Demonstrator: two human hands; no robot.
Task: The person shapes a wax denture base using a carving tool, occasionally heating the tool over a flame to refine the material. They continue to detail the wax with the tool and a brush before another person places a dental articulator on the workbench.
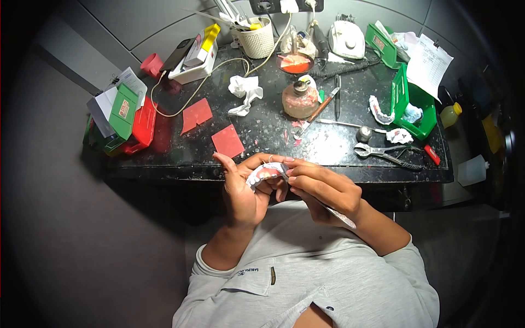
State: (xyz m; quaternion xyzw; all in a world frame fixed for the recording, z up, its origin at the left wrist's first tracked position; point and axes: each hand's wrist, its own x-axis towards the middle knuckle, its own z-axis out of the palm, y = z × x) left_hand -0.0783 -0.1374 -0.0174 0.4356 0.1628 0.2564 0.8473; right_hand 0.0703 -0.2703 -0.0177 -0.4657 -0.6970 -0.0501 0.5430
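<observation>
My left hand [244, 194] holds a white plaster dental cast [253, 177] in front of my chest, its thumb raised away from it. Pink wax and pale teeth show along the curve of the cast. Closed round a thin metal spatula [343, 218], my right hand [331, 188] has its fingertips at the right end of the cast. One flat end of the spatula sticks out below the right hand; the fingers partly hide its other end. Just beyond my hands, two pink wax sheets [228, 141] lie on the black bench [180, 169].
A burner jar [299, 99] stands mid-bench beside a wooden-handled knife [324, 105]. Pliers [385, 152], another plaster cast [381, 111] and a green bin [424, 123] are at right. Crumpled tissue [244, 93], a white basket [256, 41] and a red bin [143, 128] are farther left.
</observation>
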